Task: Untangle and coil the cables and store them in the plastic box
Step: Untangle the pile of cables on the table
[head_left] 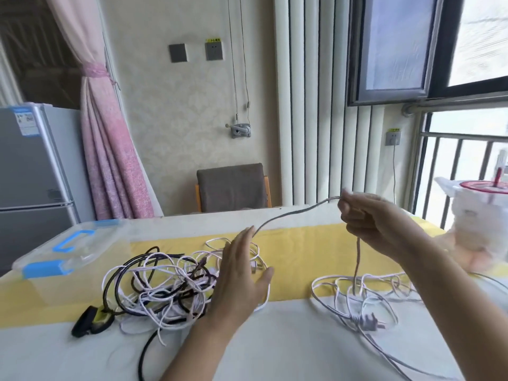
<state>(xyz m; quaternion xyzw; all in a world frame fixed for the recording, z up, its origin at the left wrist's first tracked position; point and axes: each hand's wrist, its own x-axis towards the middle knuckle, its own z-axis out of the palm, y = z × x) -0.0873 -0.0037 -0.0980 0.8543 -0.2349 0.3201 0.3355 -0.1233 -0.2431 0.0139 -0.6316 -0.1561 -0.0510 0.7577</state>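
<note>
Hardly begun. The right hand (368, 218) pinches one grey cable (291, 215) in its grip, raised above the desk (275, 342). The left hand (242, 273) is spread beside the tangle (165, 287) at mid-desk. The plastic box (68, 251), lidded at the left edge, looks empty.

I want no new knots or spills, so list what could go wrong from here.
1. The grey cable gripped by the right hand hangs into the loops of the white plugged cable. Lifting may snag and drag them.
2. Its other stretch passes the open left hand and seems to lead to the tangle. Tugging could tighten knots.
3. The bagged drink cup stands near the right forearm. A wide sweep might tip it.
</note>
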